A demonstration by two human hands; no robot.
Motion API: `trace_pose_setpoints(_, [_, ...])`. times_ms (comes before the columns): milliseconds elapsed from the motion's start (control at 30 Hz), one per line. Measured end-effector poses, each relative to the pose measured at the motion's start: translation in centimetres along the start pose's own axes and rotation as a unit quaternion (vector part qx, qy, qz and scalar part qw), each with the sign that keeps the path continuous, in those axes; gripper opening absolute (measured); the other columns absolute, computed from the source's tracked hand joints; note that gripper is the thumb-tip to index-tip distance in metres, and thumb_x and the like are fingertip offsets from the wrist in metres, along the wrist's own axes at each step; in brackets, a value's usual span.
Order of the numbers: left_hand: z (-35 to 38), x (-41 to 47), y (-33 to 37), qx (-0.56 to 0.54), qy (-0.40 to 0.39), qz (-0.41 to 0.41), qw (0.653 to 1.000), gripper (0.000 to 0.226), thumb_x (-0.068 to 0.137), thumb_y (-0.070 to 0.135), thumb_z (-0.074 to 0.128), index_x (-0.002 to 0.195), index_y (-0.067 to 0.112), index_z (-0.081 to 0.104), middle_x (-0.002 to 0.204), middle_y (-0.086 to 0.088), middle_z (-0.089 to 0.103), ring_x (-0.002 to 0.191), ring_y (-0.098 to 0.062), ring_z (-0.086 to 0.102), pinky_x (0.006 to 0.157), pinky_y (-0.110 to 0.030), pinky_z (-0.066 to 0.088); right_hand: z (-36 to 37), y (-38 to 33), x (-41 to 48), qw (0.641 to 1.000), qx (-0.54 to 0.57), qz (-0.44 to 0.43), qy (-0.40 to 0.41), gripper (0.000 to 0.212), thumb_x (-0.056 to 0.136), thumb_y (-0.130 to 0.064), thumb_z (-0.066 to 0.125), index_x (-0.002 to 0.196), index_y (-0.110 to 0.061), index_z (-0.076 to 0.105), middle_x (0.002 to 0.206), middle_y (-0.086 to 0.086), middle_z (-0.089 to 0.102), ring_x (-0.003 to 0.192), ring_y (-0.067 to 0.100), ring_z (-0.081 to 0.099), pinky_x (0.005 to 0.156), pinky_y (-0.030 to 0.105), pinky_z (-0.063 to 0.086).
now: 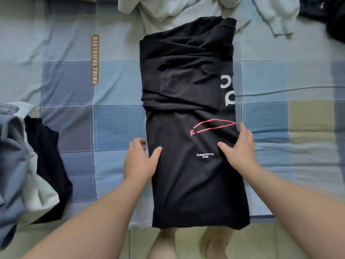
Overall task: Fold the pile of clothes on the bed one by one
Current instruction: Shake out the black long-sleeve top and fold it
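A black T-shirt [194, 176] with a pink line drawing and small white lettering lies lengthwise on the bed, its sides and sleeves folded inward into a long strip. Its lower hem hangs over the bed's front edge. My left hand [140, 161] grips the strip's left edge, thumb on top and fingers tucked under the fabric. My right hand [240, 146] grips the right edge beside the pink drawing, thumb on top. White garments [168, 10] lie bunched at the far end of the bed.
The bed wears a blue checked sheet [112, 118] with a brown label. A heap of grey, white and black clothes [28, 161] sits at the left edge. Dark clothing [332, 17] lies at the far right. A thin cable [289, 90] crosses the sheet. Tiled floor and bare feet show below.
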State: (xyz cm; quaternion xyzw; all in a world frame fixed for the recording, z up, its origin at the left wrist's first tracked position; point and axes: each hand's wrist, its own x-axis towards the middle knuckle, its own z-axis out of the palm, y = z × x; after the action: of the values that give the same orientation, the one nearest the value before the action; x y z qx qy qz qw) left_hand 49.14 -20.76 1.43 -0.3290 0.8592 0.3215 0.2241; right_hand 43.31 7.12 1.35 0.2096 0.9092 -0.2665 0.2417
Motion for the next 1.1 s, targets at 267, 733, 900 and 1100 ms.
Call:
trace_pose_setpoints(267, [2.8,-7.4,-3.5,-0.172,-0.18,-0.06,0.967,0.051,0.081,0.032,0.081,0.128,0.023,0.064,0.118,0.009,0.071,0.106,-0.015,0.067,0.097,-0.039,0.053,-0.1,7.0,-8.7,0.96,0.181,0.109,-0.183,0.025,0.088,-0.018,0.077,0.11,-0.021,0.065,0.103,-0.006,0.07,0.086,0.006,0.063,0.067,0.021,0.047])
trace_pose_setpoints(733, [8.6,-24.1,-10.7,-0.288,-0.088,-0.144,0.943,0.011,0.097,0.023,0.064,0.105,0.017,0.068,0.1,0.0,0.072,0.09,-0.021,0.066,0.081,-0.034,0.054,1.0,18.8,-21.9,0.922,0.267,0.178,-0.215,0.01,0.094,-0.015,0.068,0.103,-0.011,0.067,0.098,0.005,0.073,0.084,0.025,0.071,0.092,0.043,0.057])
trace_pose_setpoints(900, [8.8,-29.1,-13.0,-0.284,-0.091,-0.198,0.934,0.01,0.096,0.026,0.062,0.101,0.02,0.068,0.106,-0.005,0.072,0.098,-0.029,0.067,0.092,-0.045,0.057,0.8,21.3,-27.2,0.907,0.316,0.199,-0.193,0.006,0.097,-0.015,0.064,0.095,-0.011,0.067,0.098,0.007,0.074,0.085,0.025,0.072,0.082,0.037,0.058])
trace_pose_setpoints(1100, [6.8,-36.8,-14.8,-0.319,-0.109,-0.292,0.895,0.008,0.097,0.018,0.063,0.104,0.014,0.061,0.108,-0.007,0.069,0.094,-0.027,0.068,0.081,-0.041,0.061,-2.0,23.9,-35.5,0.893,0.329,0.238,-0.195,0.007,0.098,-0.017,0.064,0.095,-0.011,0.067,0.094,0.005,0.073,0.083,0.023,0.07,0.075,0.033,0.056])
